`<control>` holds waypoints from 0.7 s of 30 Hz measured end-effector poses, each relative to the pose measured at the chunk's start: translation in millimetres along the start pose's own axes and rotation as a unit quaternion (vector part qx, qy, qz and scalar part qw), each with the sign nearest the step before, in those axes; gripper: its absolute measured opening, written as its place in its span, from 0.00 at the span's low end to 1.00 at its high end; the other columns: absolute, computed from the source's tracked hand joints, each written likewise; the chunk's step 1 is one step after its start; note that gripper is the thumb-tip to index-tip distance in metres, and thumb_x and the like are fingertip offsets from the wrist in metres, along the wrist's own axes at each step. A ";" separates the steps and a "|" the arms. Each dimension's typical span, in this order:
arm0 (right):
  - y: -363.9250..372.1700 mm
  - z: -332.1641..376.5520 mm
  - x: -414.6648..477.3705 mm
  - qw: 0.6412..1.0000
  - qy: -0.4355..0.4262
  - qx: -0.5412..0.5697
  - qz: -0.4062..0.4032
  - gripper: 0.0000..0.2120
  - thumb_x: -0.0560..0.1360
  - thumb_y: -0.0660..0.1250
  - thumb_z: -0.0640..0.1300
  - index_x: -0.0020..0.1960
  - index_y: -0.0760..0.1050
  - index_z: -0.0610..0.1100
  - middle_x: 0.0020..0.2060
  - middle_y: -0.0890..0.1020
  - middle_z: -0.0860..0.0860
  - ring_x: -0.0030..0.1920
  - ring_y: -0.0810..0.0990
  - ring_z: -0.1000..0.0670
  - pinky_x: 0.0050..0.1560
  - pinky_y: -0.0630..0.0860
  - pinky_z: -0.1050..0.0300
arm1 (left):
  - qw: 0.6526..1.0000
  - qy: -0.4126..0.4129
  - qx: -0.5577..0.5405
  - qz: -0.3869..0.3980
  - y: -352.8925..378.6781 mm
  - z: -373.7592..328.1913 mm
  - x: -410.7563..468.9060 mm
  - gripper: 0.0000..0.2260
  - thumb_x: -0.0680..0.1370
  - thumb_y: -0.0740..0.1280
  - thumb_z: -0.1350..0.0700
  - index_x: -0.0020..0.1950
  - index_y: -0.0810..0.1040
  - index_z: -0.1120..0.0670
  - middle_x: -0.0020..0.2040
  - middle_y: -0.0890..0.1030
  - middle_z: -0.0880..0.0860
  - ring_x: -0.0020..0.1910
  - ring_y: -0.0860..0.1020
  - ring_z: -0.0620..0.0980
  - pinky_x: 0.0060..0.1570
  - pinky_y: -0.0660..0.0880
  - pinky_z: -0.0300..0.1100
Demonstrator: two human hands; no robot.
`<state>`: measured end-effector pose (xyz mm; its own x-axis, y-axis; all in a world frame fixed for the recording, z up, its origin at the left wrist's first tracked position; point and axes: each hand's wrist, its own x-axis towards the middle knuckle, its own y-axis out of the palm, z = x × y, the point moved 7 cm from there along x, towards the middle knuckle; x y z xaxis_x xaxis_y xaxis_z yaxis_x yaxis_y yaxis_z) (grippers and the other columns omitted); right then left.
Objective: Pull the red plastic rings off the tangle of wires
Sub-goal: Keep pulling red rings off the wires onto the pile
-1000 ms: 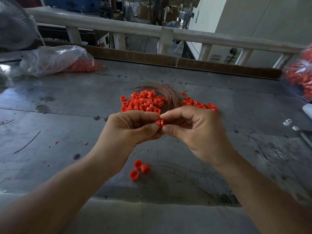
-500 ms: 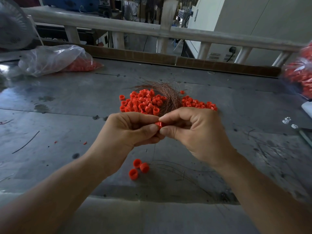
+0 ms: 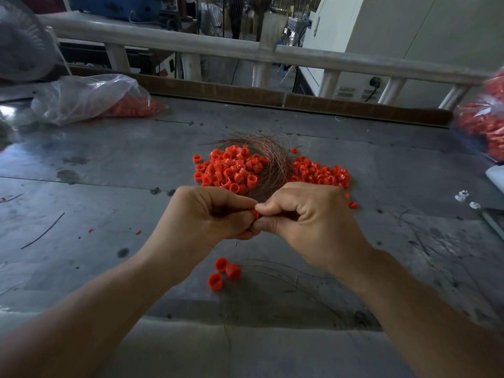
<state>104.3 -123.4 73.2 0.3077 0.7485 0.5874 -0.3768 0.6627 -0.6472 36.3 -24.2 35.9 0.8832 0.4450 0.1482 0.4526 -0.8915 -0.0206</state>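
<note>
A tangle of thin copper-coloured wires (image 3: 275,159) lies mid-table, with heaps of red plastic rings on its left (image 3: 229,170) and right (image 3: 319,171). In front of it my left hand (image 3: 207,216) and my right hand (image 3: 308,219) meet fingertip to fingertip. Both pinch one red ring (image 3: 255,214), which is mostly hidden between the fingers. Three loose red rings (image 3: 223,271) lie on the table below my hands, beside a few stray wires (image 3: 286,271).
The grey metal table (image 3: 95,186) carries a clear plastic bag of red rings (image 3: 90,99) at the back left and another bag (image 3: 485,124) at the right edge. A single ring (image 3: 352,204) lies right of my hand. A railing (image 3: 245,53) runs behind the table.
My hands have closed tighter together around the ring, so less of it shows than before. The heaps and the three loose rings have not moved.
</note>
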 end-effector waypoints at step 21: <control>4.0 -3.8 3.7 0.982 0.038 0.128 0.136 0.14 0.68 0.69 0.46 0.53 0.77 0.49 0.38 0.73 0.59 0.42 0.74 0.62 0.45 0.71 0.70 | 0.980 -0.087 -0.158 0.083 9.9 2.7 -2.4 0.15 0.61 0.68 0.63 0.47 0.79 0.60 0.34 0.82 0.58 0.31 0.82 0.51 0.29 0.78 0.36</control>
<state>107.3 -117.9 71.0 0.2272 0.9026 0.3657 -0.6578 0.4191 -0.6258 39.0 -33.8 32.6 0.9616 0.2746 -0.0020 0.2640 -0.9224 0.2820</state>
